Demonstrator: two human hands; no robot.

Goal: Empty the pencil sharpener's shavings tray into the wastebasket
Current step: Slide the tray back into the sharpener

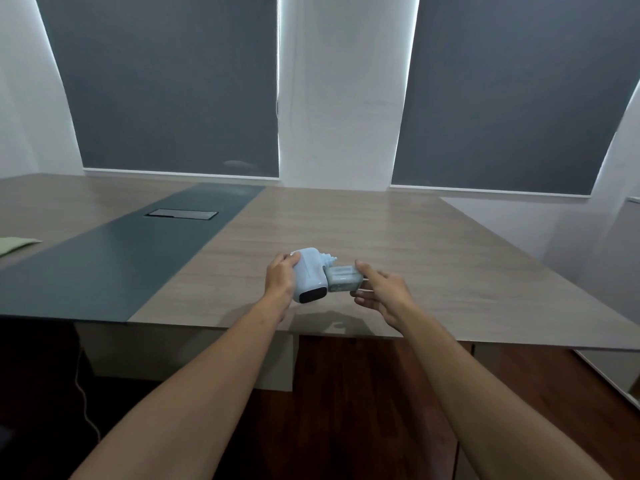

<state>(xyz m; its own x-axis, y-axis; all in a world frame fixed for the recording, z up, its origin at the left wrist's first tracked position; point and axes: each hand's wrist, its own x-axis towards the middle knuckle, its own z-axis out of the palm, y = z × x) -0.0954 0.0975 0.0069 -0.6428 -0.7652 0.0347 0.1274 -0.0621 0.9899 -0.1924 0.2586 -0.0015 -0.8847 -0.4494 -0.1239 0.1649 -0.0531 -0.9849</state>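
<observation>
A pale blue pencil sharpener (pixel 309 273) with a dark front window sits near the front edge of the wooden table (pixel 381 237). My left hand (pixel 280 278) wraps around its left side and holds it. Its translucent grey shavings tray (pixel 341 279) sticks out partway from the sharpener's right side. My right hand (pixel 379 289) pinches the tray's outer end between thumb and fingers. No wastebasket is in view.
A dark green strip (pixel 114 258) runs across the table's left half, with a cable hatch (pixel 181 214) set in it. A pale green sheet (pixel 15 244) lies at the far left edge. A white cable (pixel 85 403) hangs under the table. Grey blinds cover the windows behind.
</observation>
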